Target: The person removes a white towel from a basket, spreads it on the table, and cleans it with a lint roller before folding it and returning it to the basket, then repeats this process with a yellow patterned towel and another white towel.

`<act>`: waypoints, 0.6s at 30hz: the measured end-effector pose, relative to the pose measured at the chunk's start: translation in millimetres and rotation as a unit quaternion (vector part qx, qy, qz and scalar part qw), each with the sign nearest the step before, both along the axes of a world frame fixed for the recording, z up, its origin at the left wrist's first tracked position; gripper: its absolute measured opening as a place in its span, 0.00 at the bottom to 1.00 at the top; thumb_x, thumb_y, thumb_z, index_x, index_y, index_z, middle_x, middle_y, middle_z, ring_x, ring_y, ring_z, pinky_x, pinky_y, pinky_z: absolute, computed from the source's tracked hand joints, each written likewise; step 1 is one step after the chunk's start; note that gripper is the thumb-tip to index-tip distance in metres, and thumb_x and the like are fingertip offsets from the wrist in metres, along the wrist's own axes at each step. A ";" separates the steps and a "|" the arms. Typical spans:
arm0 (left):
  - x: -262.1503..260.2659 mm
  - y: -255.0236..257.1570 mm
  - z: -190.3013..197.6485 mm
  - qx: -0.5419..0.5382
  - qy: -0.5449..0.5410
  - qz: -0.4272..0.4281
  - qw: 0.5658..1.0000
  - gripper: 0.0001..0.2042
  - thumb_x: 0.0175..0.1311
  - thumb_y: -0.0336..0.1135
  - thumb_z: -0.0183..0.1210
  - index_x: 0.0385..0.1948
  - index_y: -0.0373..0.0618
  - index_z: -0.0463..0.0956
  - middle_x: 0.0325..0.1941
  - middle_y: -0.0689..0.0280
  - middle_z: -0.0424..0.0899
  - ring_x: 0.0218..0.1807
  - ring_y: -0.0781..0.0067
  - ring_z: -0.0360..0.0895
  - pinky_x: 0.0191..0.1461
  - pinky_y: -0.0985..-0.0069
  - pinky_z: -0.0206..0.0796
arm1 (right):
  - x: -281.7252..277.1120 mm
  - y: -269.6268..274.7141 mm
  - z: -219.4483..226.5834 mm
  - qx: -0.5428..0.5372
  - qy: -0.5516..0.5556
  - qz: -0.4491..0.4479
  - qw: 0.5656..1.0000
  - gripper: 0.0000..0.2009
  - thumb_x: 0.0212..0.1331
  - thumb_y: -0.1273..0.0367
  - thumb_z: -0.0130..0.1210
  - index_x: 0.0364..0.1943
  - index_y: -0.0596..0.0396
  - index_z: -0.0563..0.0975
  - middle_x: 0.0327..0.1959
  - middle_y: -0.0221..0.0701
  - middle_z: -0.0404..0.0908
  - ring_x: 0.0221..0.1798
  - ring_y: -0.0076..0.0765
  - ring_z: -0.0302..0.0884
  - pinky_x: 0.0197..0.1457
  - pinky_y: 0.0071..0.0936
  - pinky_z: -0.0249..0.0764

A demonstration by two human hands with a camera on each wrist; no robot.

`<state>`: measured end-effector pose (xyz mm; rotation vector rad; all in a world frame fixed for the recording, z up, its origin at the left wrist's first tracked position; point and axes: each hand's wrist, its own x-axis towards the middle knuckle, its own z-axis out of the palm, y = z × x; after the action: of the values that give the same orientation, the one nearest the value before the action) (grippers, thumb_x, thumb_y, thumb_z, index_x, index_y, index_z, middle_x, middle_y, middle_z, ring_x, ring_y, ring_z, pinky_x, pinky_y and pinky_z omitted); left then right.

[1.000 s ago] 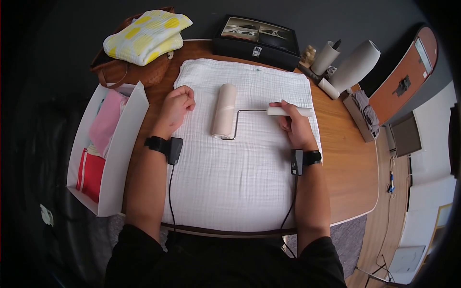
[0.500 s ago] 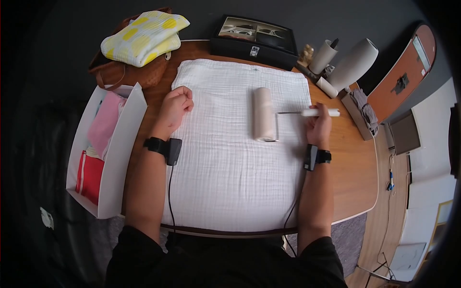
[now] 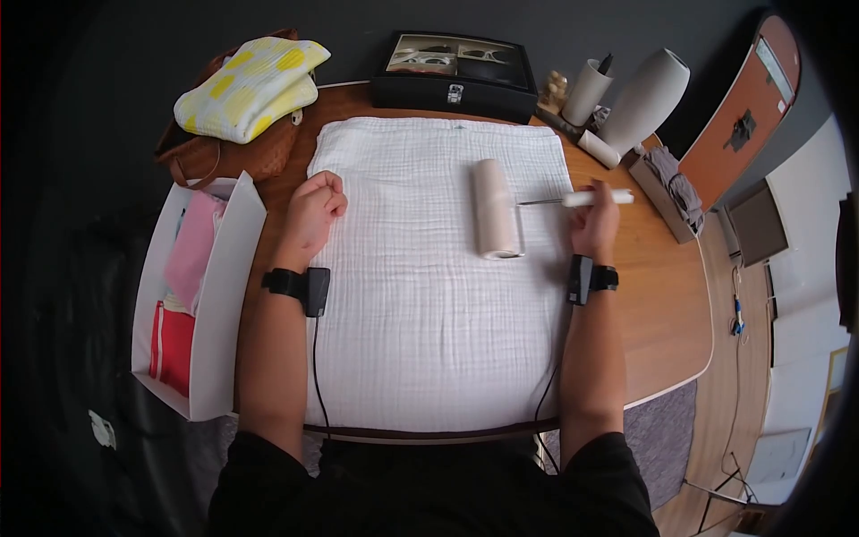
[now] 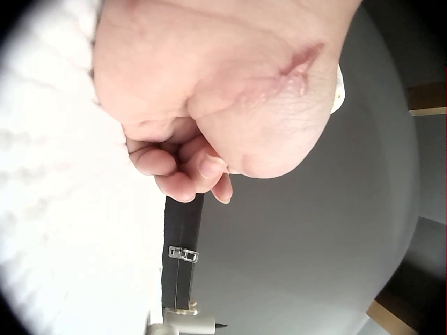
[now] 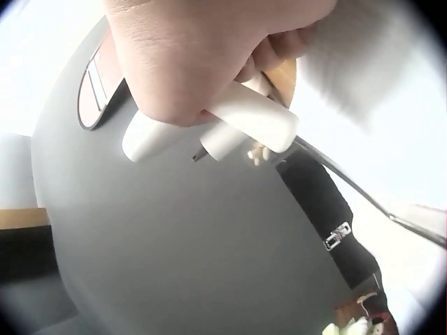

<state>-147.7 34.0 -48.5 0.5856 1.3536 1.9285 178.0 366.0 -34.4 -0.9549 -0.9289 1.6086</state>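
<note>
My right hand (image 3: 596, 231) grips the white handle (image 5: 260, 120) of a lint roller (image 3: 497, 210) with a bent metal rod. The pale roll lies lengthwise over the right part of a white muslin cloth (image 3: 403, 331), its near end pointing towards me. Fingers wrap the handle at the cloth's right edge, thumb side up. On the cloth's left edge rests my left hand (image 3: 309, 219), its fingers loosely curled with nothing in them; the left wrist view shows them bent towards the palm.
Left of the cloth stands a white box (image 3: 224, 304) of folded fabrics. Behind it a brown bag (image 3: 259, 159) carries a yellow-spotted cloth (image 3: 250, 85). A black glasses case (image 3: 452, 76) lies at the back. A white vase (image 3: 646, 100) and a small bin (image 3: 662, 201) stand right.
My right hand has carried the lint roller rightward across the cloth, mostly in the first half second. My left hand stays at the cloth's left edge. The head view has shifted slightly.
</note>
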 end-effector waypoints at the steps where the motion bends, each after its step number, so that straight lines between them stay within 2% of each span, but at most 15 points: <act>1: -0.5 -0.3 -0.4 0.000 0.001 -0.002 1.000 0.07 0.65 0.20 0.45 0.36 0.41 0.73 0.27 0.72 0.66 0.30 0.77 0.65 0.41 0.77 0.58 | 6.6 7.3 -1.6 0.002 0.003 -0.004 1.000 0.11 0.71 0.60 0.62 0.37 0.53 0.82 0.27 0.25 0.79 0.18 0.18 0.57 0.22 0.23 0.52; 3: -1.5 -0.2 -0.9 -0.001 0.003 -0.009 1.000 0.07 0.65 0.21 0.45 0.36 0.41 0.73 0.27 0.72 0.67 0.30 0.77 0.65 0.41 0.77 0.58 | 17.3 15.7 -6.3 0.006 0.008 -0.014 1.000 0.12 0.70 0.60 0.62 0.34 0.52 0.81 0.24 0.23 0.76 0.18 0.18 0.57 0.22 0.24 0.51; 6: -0.9 1.2 -0.4 -0.005 0.004 -0.005 1.000 0.07 0.66 0.21 0.45 0.36 0.41 0.73 0.27 0.72 0.67 0.30 0.77 0.66 0.41 0.78 0.58 | -4.7 -17.2 10.4 0.022 -0.032 -0.008 0.999 0.13 0.70 0.59 0.63 0.32 0.52 0.81 0.21 0.22 0.73 0.17 0.18 0.55 0.22 0.24 0.49; 9: -1.1 1.3 -0.2 -0.008 0.002 -0.008 1.000 0.07 0.68 0.21 0.45 0.37 0.42 0.73 0.25 0.72 0.65 0.31 0.76 0.66 0.42 0.78 0.58 | -28.9 -51.5 9.8 0.052 -0.038 0.152 0.986 0.14 0.73 0.59 0.60 0.43 0.56 0.87 0.25 0.20 0.74 0.27 0.16 0.61 0.29 0.22 0.55; 10: -1.5 0.9 -0.1 -0.010 0.000 -0.008 1.000 0.07 0.68 0.21 0.45 0.37 0.42 0.73 0.25 0.72 0.65 0.31 0.76 0.66 0.42 0.78 0.58 | -31.6 -61.5 12.8 0.075 -0.069 0.240 0.965 0.15 0.74 0.59 0.60 0.44 0.57 0.87 0.25 0.20 0.72 0.28 0.16 0.62 0.30 0.21 0.55; 12: -1.7 -0.3 -0.4 -0.011 -0.004 -0.008 1.000 0.07 0.68 0.21 0.45 0.37 0.42 0.73 0.25 0.72 0.65 0.31 0.76 0.66 0.42 0.78 0.59 | -41.9 -83.9 34.8 0.102 -0.183 0.338 0.918 0.17 0.75 0.57 0.61 0.45 0.58 0.88 0.24 0.20 0.72 0.28 0.16 0.63 0.30 0.21 0.56; 15: -1.3 -0.8 -1.2 0.001 -0.011 -0.010 1.000 0.07 0.69 0.22 0.46 0.37 0.42 0.73 0.25 0.72 0.65 0.31 0.76 0.65 0.43 0.79 0.58 | -49.9 -90.5 35.5 0.083 -0.165 0.326 0.927 0.18 0.75 0.56 0.62 0.45 0.59 0.88 0.24 0.21 0.72 0.25 0.16 0.62 0.28 0.21 0.56; 18: -0.1 -1.2 0.9 -0.002 -0.003 -0.006 1.000 0.07 0.67 0.21 0.45 0.36 0.41 0.73 0.26 0.73 0.65 0.31 0.76 0.66 0.42 0.78 0.59 | -33.7 -53.1 10.2 0.058 -0.071 0.262 0.961 0.17 0.75 0.55 0.62 0.40 0.56 0.86 0.24 0.21 0.73 0.23 0.17 0.62 0.26 0.20 0.56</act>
<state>-147.8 32.8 -47.6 0.5847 1.3474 1.9150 144.2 312.9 -24.2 -0.7867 -1.4493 1.9091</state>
